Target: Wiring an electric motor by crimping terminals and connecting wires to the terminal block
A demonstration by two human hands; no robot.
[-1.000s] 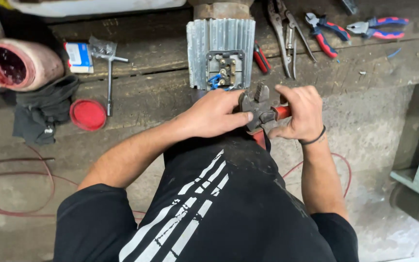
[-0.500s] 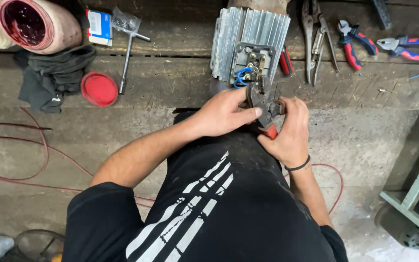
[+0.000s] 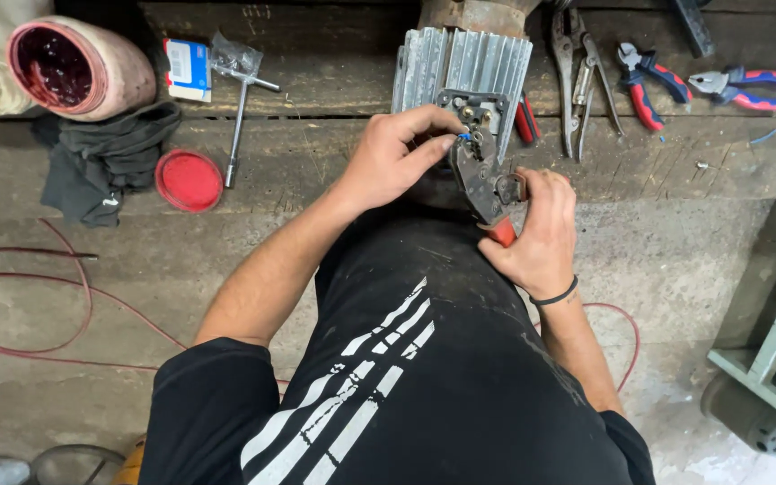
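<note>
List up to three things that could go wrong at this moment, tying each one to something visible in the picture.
1. The left hand pinches a small blue terminal right at the crimping pliers; its fingertips could get nipped.
2. The right hand grips the pliers low on the handles, so the head may twist off the terminal.
3. Red cable loops across the floor, a possible trip hazard.

Dim, even workshop light; soft shadows; sharp centre, slight wide-angle bending at edges.

view: single head camera, above the person's chest
facing: steeply down and forward onto the wooden workbench [image 3: 316, 85] front edge
nearness: close, at arm's length
shared: no second view
</note>
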